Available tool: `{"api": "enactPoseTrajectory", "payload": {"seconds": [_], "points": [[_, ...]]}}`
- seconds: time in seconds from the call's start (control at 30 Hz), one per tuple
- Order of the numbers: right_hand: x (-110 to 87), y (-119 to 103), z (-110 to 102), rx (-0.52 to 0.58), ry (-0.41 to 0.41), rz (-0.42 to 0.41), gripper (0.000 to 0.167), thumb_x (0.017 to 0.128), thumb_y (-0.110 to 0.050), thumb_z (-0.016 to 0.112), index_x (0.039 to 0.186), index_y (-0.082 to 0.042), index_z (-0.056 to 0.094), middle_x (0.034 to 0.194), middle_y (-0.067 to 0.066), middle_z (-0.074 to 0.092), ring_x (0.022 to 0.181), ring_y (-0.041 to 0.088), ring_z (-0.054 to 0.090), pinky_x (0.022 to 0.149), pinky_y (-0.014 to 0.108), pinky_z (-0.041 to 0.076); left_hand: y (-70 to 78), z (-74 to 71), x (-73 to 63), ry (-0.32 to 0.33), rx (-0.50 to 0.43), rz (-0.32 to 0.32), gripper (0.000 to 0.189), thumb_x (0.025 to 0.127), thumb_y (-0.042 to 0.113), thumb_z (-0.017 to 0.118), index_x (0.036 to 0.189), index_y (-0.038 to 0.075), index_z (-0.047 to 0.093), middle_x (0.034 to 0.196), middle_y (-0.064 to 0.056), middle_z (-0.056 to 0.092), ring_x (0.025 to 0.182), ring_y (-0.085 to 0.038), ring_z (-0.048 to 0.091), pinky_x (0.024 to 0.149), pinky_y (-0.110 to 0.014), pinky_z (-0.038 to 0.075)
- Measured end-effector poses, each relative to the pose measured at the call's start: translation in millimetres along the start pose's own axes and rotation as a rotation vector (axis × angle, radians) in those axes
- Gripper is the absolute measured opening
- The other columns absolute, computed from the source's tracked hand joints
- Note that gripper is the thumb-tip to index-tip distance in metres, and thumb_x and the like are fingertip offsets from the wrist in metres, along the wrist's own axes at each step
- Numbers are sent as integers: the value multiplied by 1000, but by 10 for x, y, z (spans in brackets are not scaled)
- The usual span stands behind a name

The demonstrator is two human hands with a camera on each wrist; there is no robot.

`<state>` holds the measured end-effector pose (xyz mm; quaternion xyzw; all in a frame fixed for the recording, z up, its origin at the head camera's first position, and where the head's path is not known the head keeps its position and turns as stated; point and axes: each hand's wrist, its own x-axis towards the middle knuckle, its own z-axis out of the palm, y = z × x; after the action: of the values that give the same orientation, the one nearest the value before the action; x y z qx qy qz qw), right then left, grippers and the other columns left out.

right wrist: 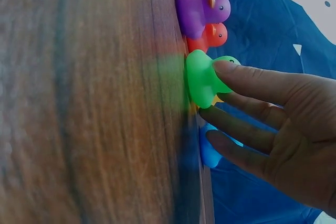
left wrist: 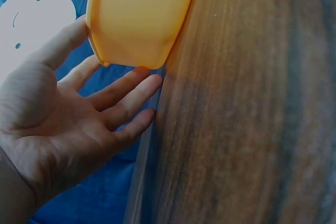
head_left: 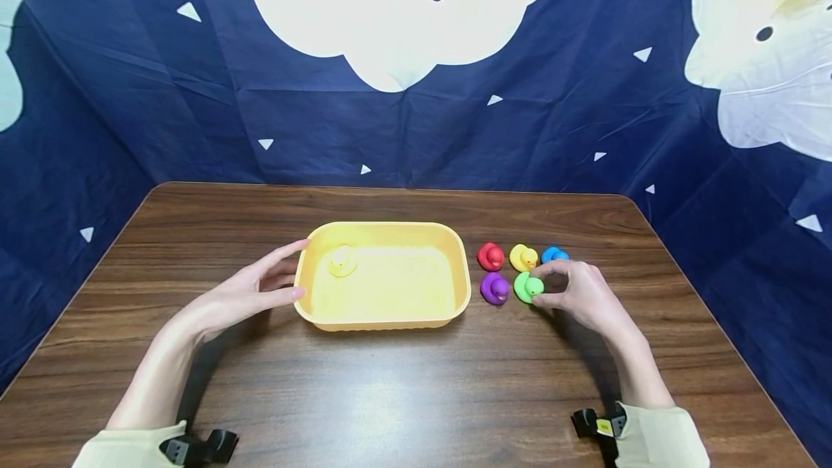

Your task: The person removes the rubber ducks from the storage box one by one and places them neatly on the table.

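Note:
A yellow plastic basket (head_left: 383, 326) stands mid-table with one yellow rubber duck (head_left: 341, 261) inside, near its left end. At that end my left hand (head_left: 237, 296) touches the rim with spread, fairly straight fingers; its thumb (left wrist: 68, 43) lies against the edge. To the basket's right, my right hand (head_left: 588, 295) pinches a green rubber duck (head_left: 528, 287) by the head between thumb and fingers. The green duck (right wrist: 198, 80) appears to be on the tabletop. Close by are a purple duck (head_left: 495, 289), a red duck (head_left: 490, 256), another yellow duck (head_left: 522, 257) and a blue duck (head_left: 552, 254), partly behind the hand.
The brown wood-grain table (head_left: 390, 396) has rounded far corners. Behind it and at both sides hangs a dark blue cloth (head_left: 403, 136) with white clouds and small triangles. Black straps with small devices (head_left: 201, 446) sit at both wrists.

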<state>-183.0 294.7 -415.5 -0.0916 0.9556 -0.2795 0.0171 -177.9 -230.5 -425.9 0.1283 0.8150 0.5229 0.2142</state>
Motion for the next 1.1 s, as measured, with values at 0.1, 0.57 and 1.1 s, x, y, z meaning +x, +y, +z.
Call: {"api": "enactPoseTrajectory", "payload": {"seconds": [0.1,0.57,1.1], "points": [[-1,5,-1,-8,4,-1,34,79,-19,90,110,-14,78,117,11,76,120,35,65,99,56,50,6,-2,2,-2,1,2,79,101,30,67,165,29,20,159,-18,43,146,-39,44,96,-14,47],[10,23,8,-31,4,-24,36,78,-19,91,111,-13,78,115,9,77,118,34,66,99,55,50,-2,-4,3,-1,0,2,80,101,30,67,165,28,19,159,-19,43,146,-39,44,96,-14,47],[-19,35,-56,-12,11,-43,40,76,-18,92,113,-16,78,113,3,78,114,28,70,98,48,52,18,-13,-23,2,4,20,79,101,29,66,165,29,19,160,-19,41,147,-39,43,96,-13,47]]}}
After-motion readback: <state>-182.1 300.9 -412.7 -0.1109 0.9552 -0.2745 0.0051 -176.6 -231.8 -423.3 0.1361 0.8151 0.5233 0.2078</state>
